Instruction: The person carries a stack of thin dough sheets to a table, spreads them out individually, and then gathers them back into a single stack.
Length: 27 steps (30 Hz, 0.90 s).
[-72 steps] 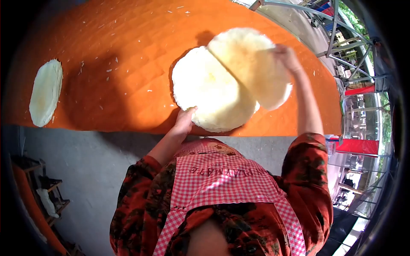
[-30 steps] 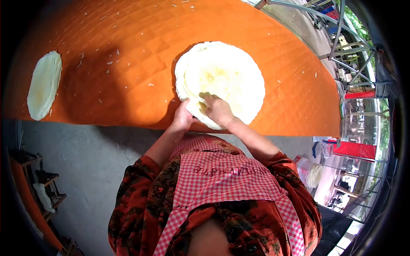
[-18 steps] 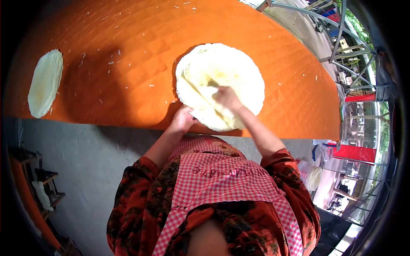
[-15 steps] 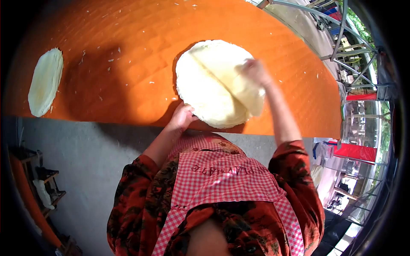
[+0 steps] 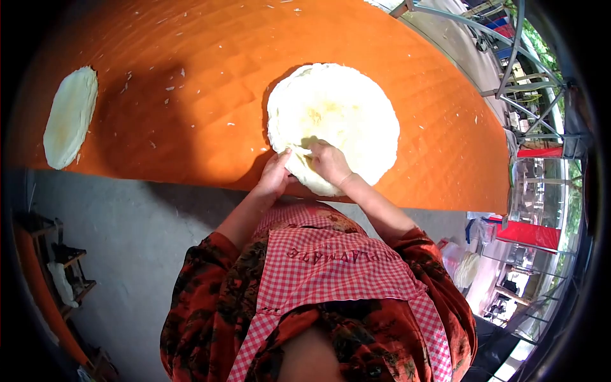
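A stack of thin round dough sheets [image 5: 347,118], pale with light brown patches in the middle, lies near the front edge of the orange table. My left hand [image 5: 275,174] grips the near left rim of the stack, thumb on top and the other fingers mostly hidden beneath. Close beside it, my right hand [image 5: 330,163] is closed in a pinch on the edge of a top sheet, which is slightly lifted and creased between the two hands. How many layers the pinch takes in cannot be made out.
Another flat pile of dough sheets [image 5: 70,119] lies at the table's far left. Small white flakes are scattered over the orange table [image 5: 216,89]. Shelves [image 5: 73,270] stand on the floor at left; a metal frame [image 5: 509,57] stands beyond the table's right end.
My right hand has come from the stack's right side to its near left rim, beside my left hand. The sheet half raised on the right no longer stands up there. My left hand stays at the rim.
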Each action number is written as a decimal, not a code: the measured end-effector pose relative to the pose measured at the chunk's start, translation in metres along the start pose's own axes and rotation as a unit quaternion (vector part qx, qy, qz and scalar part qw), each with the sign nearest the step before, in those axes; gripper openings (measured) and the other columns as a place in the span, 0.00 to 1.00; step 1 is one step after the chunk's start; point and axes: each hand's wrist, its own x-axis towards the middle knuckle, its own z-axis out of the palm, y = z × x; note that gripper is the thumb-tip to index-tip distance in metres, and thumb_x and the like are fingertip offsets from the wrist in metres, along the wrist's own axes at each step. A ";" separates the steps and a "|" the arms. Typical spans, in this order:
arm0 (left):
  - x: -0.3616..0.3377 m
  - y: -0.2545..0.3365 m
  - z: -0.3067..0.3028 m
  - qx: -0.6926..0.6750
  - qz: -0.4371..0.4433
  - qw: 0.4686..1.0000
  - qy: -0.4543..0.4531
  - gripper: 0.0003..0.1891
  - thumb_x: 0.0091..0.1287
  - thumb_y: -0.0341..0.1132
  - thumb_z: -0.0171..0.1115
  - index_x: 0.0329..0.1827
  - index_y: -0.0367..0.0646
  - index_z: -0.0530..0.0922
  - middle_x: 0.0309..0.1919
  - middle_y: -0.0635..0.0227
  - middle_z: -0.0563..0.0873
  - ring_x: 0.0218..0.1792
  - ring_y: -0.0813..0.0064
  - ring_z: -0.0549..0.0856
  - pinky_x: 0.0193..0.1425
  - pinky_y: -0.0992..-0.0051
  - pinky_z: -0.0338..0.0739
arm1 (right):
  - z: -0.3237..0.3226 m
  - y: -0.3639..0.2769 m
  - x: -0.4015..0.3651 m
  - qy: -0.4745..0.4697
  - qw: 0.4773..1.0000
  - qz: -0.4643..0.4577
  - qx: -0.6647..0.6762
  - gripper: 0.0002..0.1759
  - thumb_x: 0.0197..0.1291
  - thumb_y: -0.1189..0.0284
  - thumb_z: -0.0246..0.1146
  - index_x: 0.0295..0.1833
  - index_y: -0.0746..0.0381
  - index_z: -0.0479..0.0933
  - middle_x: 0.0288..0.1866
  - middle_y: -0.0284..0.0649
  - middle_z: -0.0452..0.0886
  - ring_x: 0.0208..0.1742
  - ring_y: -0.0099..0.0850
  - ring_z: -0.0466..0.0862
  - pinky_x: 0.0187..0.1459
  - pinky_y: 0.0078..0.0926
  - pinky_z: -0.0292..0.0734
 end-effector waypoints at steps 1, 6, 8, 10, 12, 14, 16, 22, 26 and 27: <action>0.001 -0.001 0.000 0.015 0.001 1.000 0.021 0.26 0.71 0.48 0.55 0.65 0.44 0.64 0.56 0.61 0.79 0.53 0.66 0.82 0.49 0.59 0.82 | -0.001 0.005 0.002 -0.009 0.999 0.029 0.018 0.12 0.50 0.80 0.61 0.43 0.66 0.80 0.38 0.50 0.81 0.37 0.45 0.83 0.39 0.37 0.79; 0.002 0.002 0.011 0.063 0.009 0.996 0.066 0.27 0.70 0.47 0.58 0.65 0.43 0.63 0.56 0.61 0.80 0.52 0.66 0.83 0.48 0.62 0.83 | -0.022 0.003 0.013 0.027 0.994 0.068 0.087 0.12 0.48 0.82 0.58 0.42 0.69 0.78 0.40 0.51 0.81 0.40 0.48 0.82 0.42 0.38 0.78; 0.003 0.002 0.011 0.074 0.007 0.995 0.067 0.27 0.70 0.46 0.59 0.66 0.42 0.63 0.56 0.60 0.80 0.52 0.66 0.83 0.48 0.62 0.83 | -0.015 -0.003 0.011 0.005 0.989 0.102 0.103 0.13 0.50 0.82 0.58 0.44 0.68 0.78 0.40 0.51 0.80 0.40 0.49 0.82 0.43 0.39 0.78; 0.003 0.005 0.013 0.085 0.004 0.994 0.064 0.28 0.69 0.46 0.60 0.65 0.42 0.63 0.55 0.60 0.80 0.51 0.67 0.83 0.47 0.62 0.84 | 0.000 0.001 0.007 0.000 0.987 0.114 0.112 0.14 0.51 0.81 0.59 0.45 0.68 0.78 0.39 0.52 0.80 0.39 0.49 0.82 0.43 0.39 0.77; 0.003 0.007 0.013 0.095 0.009 0.993 0.066 0.28 0.69 0.47 0.60 0.65 0.42 0.64 0.54 0.60 0.80 0.49 0.67 0.84 0.46 0.63 0.84 | 0.000 0.000 0.008 -0.023 0.987 0.122 0.106 0.16 0.53 0.80 0.60 0.50 0.70 0.77 0.40 0.52 0.79 0.38 0.44 0.81 0.43 0.35 0.76; -0.001 0.008 0.013 0.106 0.005 0.991 0.078 0.28 0.68 0.47 0.61 0.64 0.43 0.64 0.53 0.60 0.81 0.48 0.67 0.85 0.44 0.64 0.84 | -0.004 -0.003 0.007 -0.046 0.981 0.144 0.120 0.16 0.54 0.79 0.61 0.50 0.70 0.77 0.41 0.51 0.79 0.38 0.44 0.81 0.42 0.35 0.76; -0.001 0.011 0.018 0.116 0.000 0.989 0.096 0.28 0.68 0.48 0.61 0.64 0.43 0.65 0.52 0.61 0.81 0.47 0.68 0.85 0.43 0.65 0.84 | -0.006 -0.010 0.008 -0.064 0.982 0.151 0.093 0.18 0.54 0.76 0.61 0.52 0.68 0.77 0.41 0.50 0.79 0.38 0.45 0.82 0.42 0.36 0.77; -0.002 0.010 0.024 0.118 0.009 0.984 0.132 0.25 0.65 0.49 0.65 0.58 0.44 0.70 0.51 0.63 0.81 0.48 0.70 0.83 0.38 0.66 0.83 | 0.002 -0.025 0.009 -0.058 0.992 0.107 -0.037 0.22 0.52 0.72 0.63 0.55 0.64 0.76 0.42 0.50 0.80 0.40 0.47 0.82 0.42 0.40 0.79; -0.008 0.020 0.026 0.249 0.127 0.943 0.182 0.23 0.62 0.41 0.68 0.54 0.41 0.71 0.46 0.63 0.80 0.41 0.73 0.81 0.36 0.71 0.80 | -0.005 -0.008 0.011 -0.034 0.988 0.134 0.074 0.21 0.52 0.75 0.63 0.55 0.62 0.77 0.38 0.52 0.81 0.38 0.44 0.83 0.42 0.35 0.79; -0.001 0.015 0.015 0.373 0.260 0.863 0.219 0.22 0.61 0.39 0.69 0.53 0.40 0.71 0.44 0.64 0.80 0.39 0.74 0.80 0.35 0.73 0.79 | -0.010 -0.004 0.012 -0.036 0.983 0.148 0.101 0.21 0.53 0.76 0.63 0.55 0.61 0.78 0.37 0.53 0.81 0.38 0.44 0.83 0.43 0.34 0.79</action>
